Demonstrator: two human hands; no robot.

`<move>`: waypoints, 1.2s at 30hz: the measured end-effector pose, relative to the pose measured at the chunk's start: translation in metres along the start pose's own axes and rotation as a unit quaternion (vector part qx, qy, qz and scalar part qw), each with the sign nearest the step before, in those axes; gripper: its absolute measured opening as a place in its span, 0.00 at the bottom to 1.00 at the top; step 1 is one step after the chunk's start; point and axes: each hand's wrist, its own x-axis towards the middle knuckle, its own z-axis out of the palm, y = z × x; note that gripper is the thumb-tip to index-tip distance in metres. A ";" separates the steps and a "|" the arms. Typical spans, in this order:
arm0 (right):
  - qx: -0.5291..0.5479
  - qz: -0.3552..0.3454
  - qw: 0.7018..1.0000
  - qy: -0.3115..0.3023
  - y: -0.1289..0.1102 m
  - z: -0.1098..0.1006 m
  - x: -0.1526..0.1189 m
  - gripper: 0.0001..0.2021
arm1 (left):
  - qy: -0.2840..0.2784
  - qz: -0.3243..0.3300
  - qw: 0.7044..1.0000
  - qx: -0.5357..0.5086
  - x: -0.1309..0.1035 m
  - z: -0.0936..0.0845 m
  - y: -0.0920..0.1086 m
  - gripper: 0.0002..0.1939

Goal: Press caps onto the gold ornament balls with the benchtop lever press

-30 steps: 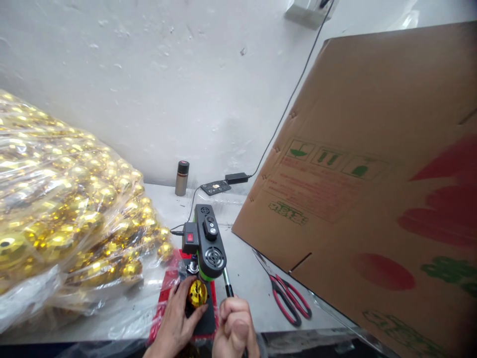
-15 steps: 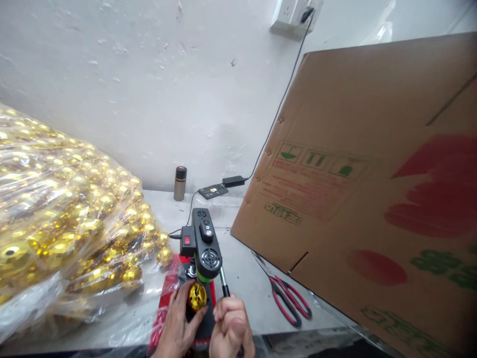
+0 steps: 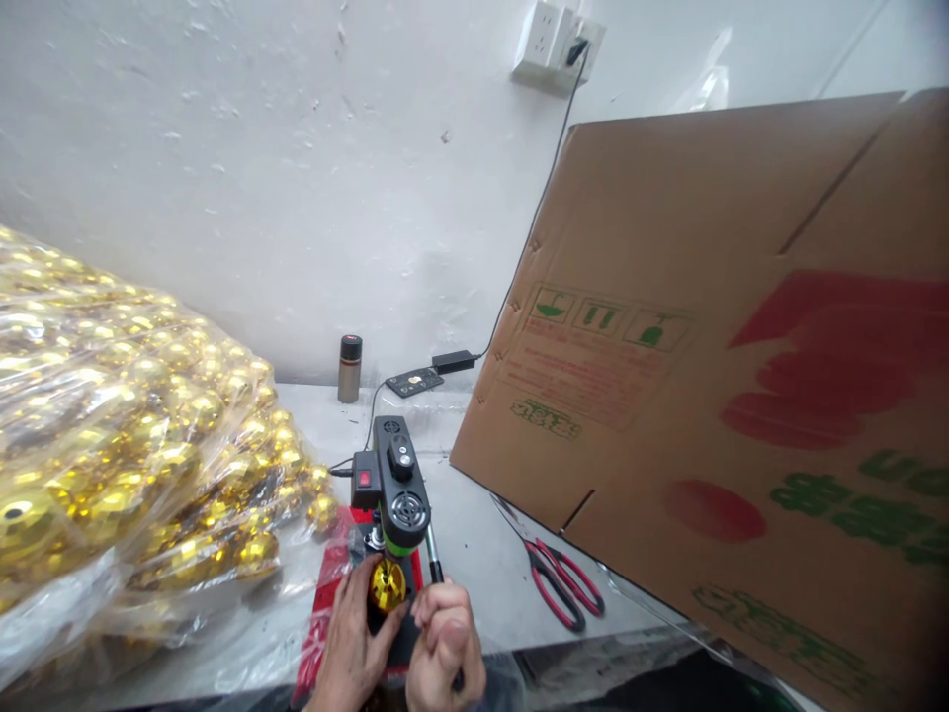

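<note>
A small black bench drill press (image 3: 400, 475) with a red switch stands on the table. Under its head sits a shiny gold faceted ball (image 3: 388, 585), gripped between the thumb and fingers of my left hand (image 3: 350, 633). My right hand (image 3: 446, 643) is closed around the black-ended metal lever (image 3: 434, 556) at the drill press's right side. The drill tip against the ball is too small to make out. Red sheeting (image 3: 324, 593) lies beside the machine's dark base, partly under clear plastic.
A clear bag of gold balls (image 3: 163, 435) fills the left. Red-handled scissors (image 3: 556, 583) lie to the right, by a large cardboard box (image 3: 630, 346). Behind stand a bottle (image 3: 350, 370) and a black power adapter (image 3: 454, 361), its cord running up to a wall socket (image 3: 553, 44).
The view has shifted slightly, moving the scene a little to the left. Both hands keep their hold on the ball and the lever, with little visible change.
</note>
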 end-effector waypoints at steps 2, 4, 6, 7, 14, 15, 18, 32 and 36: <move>-0.002 -0.001 1.000 0.002 0.005 -0.002 -0.007 0.22 | 0.003 0.002 1.000 -0.004 0.000 0.000 0.000 0.27; -0.006 -0.009 1.000 -0.004 0.012 -0.005 -0.013 0.21 | 0.002 0.004 1.000 -0.009 0.000 -0.001 0.000 0.27; -0.010 -0.029 0.999 -0.030 0.016 -0.011 -0.015 0.22 | -0.001 0.004 1.000 -0.012 0.001 -0.002 0.002 0.27; -0.013 -0.039 0.998 -0.046 0.017 -0.014 -0.014 0.22 | -0.002 0.004 1.000 -0.013 0.002 -0.003 0.003 0.27; -0.041 0.020 0.992 -0.116 -0.016 -0.015 0.042 0.16 | -0.034 0.016 0.999 -0.002 -0.009 -0.009 -0.005 0.28; -0.042 0.021 0.991 -0.126 -0.021 -0.012 0.050 0.16 | -0.045 0.032 0.998 0.007 -0.016 -0.012 -0.009 0.30; -0.037 0.005 0.991 -0.130 -0.029 -0.007 0.061 0.17 | -0.044 0.090 0.994 0.046 -0.036 -0.027 -0.027 0.35; -0.027 0.018 0.997 -0.065 -0.023 -0.003 0.041 0.20 | -0.016 0.066 0.980 0.185 0.114 -0.074 -0.031 0.25; -0.026 0.015 0.998 -0.059 -0.021 -0.005 0.040 0.20 | -0.041 0.051 0.984 0.168 0.107 -0.076 -0.024 0.27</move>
